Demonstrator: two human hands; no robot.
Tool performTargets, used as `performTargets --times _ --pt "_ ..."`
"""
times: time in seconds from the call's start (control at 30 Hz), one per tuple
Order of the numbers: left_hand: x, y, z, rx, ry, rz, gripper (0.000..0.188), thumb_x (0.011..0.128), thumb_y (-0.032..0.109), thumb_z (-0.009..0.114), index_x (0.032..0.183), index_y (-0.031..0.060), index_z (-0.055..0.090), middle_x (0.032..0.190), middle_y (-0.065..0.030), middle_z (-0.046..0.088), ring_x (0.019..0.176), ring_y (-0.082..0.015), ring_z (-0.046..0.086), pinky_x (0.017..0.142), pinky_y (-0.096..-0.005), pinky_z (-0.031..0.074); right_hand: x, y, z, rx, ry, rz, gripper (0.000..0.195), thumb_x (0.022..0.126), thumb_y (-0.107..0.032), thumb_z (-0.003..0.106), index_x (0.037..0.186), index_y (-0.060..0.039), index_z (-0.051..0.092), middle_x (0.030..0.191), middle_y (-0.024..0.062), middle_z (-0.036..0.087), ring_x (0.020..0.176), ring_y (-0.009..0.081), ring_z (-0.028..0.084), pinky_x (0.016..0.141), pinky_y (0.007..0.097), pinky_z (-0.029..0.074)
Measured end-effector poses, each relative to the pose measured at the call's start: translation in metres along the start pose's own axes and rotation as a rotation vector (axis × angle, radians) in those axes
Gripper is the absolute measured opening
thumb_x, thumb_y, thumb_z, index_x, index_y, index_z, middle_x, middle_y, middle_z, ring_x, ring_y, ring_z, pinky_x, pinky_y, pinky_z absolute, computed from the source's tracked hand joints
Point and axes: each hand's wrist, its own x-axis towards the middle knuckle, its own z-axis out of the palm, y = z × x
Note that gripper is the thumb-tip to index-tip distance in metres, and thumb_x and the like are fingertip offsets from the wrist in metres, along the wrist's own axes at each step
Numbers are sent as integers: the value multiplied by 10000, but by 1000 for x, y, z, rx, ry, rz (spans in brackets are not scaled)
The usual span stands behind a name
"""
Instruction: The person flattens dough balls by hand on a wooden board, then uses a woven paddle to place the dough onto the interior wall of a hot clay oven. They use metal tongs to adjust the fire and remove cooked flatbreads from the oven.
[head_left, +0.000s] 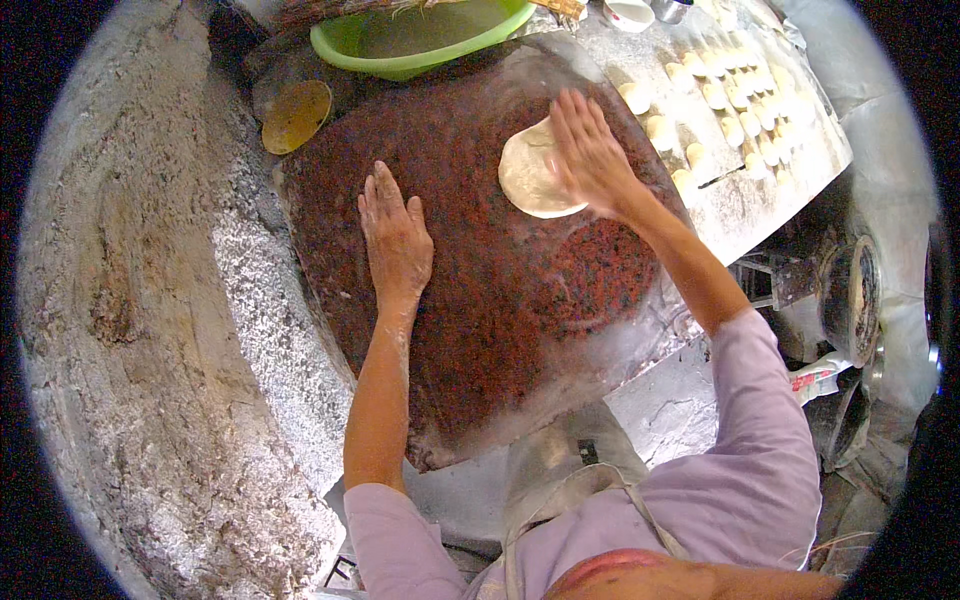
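A flat round of dough (529, 172) lies on the dark red speckled stone slab (480, 300). My right hand (589, 154) is laid over its right part, palm down, fingers stretched towards the far side; the hand is slightly blurred and hides that part of the dough. Nothing shows in its grasp. To the left, my left hand (397, 236) is over the slab, back up and holding nothing, its thumb apart from the fingers. Whether its palm rests on the stone cannot be made out.
A green plastic basin (420, 56) stands beyond the slab, near a round yellowish disc (297, 118). Several dough pieces (731, 129) lie on a floured board (739, 217) at right. A white bowl (628, 15) sits at the back. A rough, pale wall-like surface (150, 300) borders the left.
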Motion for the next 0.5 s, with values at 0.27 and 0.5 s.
performTargets --times 0.27,0.5 --pt "-7 -6 2 2 -24 10 493 907 158 377 1325 -53 221 1338 -234 293 1259 -361 260 1059 -437 188 -20 -10 -23 160 -218 3 751 817 -410 430 1277 147 226 1361 309 191 1302 414 124 1078 438 91" --pt "-6 -3 -3 -61 -29 -1 516 915 214 391 1338 -26 220 1327 -249 300 1245 -396 269 1050 -446 207 -24 -32 -44 657 -292 -146 760 847 -399 411 1317 127 129 1394 295 97 1322 376 66 1081 430 42"
